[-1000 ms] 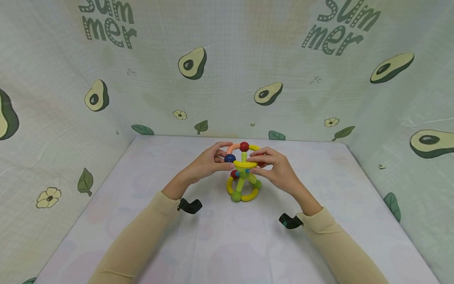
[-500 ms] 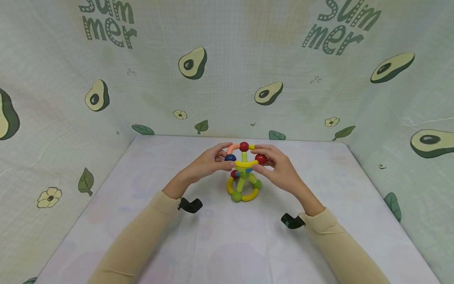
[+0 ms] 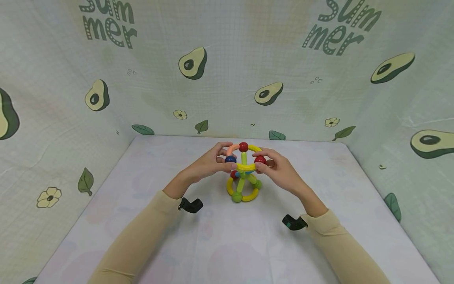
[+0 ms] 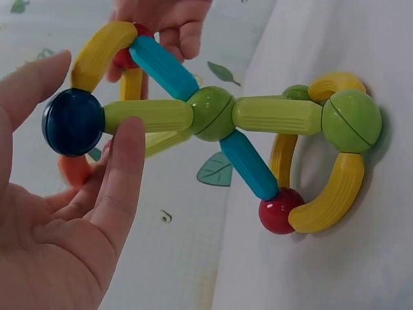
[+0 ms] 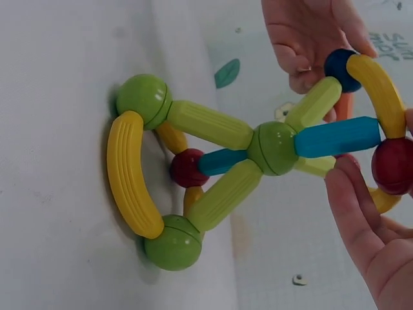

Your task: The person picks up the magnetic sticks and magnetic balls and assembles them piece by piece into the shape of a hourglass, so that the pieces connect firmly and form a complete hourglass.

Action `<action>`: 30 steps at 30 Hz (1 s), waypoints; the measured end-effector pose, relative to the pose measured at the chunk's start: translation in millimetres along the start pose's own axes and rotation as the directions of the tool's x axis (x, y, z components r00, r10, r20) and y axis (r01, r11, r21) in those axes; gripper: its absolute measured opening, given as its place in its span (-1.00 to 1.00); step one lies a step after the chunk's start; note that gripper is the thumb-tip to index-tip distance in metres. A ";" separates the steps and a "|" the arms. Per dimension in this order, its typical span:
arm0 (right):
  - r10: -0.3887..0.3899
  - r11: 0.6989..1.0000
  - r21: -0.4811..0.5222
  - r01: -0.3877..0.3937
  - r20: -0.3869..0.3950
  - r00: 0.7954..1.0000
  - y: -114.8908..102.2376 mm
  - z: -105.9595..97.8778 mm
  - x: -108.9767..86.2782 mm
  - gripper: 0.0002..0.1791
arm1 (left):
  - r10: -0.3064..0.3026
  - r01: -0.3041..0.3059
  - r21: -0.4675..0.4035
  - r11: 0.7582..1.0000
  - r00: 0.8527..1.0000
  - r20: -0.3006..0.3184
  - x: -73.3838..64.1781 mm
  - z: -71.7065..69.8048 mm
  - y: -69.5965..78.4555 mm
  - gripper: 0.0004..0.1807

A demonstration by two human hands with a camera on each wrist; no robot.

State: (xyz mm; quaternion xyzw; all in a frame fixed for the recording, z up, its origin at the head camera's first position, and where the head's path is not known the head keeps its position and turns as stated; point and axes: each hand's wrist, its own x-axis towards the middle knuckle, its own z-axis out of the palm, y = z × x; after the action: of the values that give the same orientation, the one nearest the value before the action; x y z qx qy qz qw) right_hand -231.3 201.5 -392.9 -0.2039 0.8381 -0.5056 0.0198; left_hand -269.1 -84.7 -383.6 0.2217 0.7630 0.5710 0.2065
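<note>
A ball-and-stick building toy point(image 3: 244, 185) stands upright on the table, with an upper and a lower ring joined at a green middle ball point(image 4: 213, 113). Around the navy ball point(image 4: 73, 123) of the upper ring, my left hand point(image 3: 208, 159) holds with thumb and fingers. My right hand point(image 3: 278, 169) grips the red ball point(image 5: 393, 166) across from it, thumb on one side and fingers on the other. Between these balls runs a curved yellow stick point(image 3: 246, 167). Blue sticks point(image 5: 337, 137) and light green sticks point(image 4: 277, 115) meet at the middle ball.
The pale table point(image 3: 227, 240) is bounded by a printed cloth backdrop point(image 3: 227, 71) at the back and sides. Black wrist devices, one on the left wrist point(image 3: 190, 205) and one on the right point(image 3: 294, 222), hang near the cuffs.
My right hand has shifted from the front yellow stick outward to the red ball. That stick sits slightly lower between the navy and red balls. My left hand has hardly moved.
</note>
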 end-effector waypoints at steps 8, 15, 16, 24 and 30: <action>-0.029 0.999 0.021 0.029 0.002 1.000 0.0 -0.1 -2.8 -0.54 | 0.012 -0.012 0.038 0.999 1.000 -0.007 -3.3 1.6 -1.3 -0.03; -0.026 0.999 0.019 0.026 0.011 1.000 -0.3 -2.4 -2.1 -0.43 | 0.019 -0.019 -0.017 1.000 1.000 -0.002 -4.8 2.8 -3.1 -0.03; -0.026 0.999 0.022 0.025 0.015 1.000 -0.5 -2.8 -2.2 -0.42 | 0.022 -0.022 -0.021 1.000 1.000 -0.002 -5.0 3.1 -3.0 -0.03; -0.025 0.997 0.076 0.020 0.065 0.998 1.0 -6.8 -3.6 -0.40 | 0.023 -0.023 -0.030 0.999 1.000 -0.009 -5.1 6.6 -4.7 -0.02; -0.055 0.998 0.035 0.053 0.062 0.997 5.5 -3.0 -3.2 -0.32 | 0.025 -0.026 -0.043 0.999 1.000 -0.013 -5.4 7.3 -6.0 -0.02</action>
State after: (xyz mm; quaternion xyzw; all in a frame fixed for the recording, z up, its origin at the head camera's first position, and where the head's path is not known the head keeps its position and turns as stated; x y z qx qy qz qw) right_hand -230.9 207.4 -396.7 -0.2419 0.8228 -0.5131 0.0359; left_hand -261.2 -83.6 -390.9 0.2233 0.7488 0.5913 0.1992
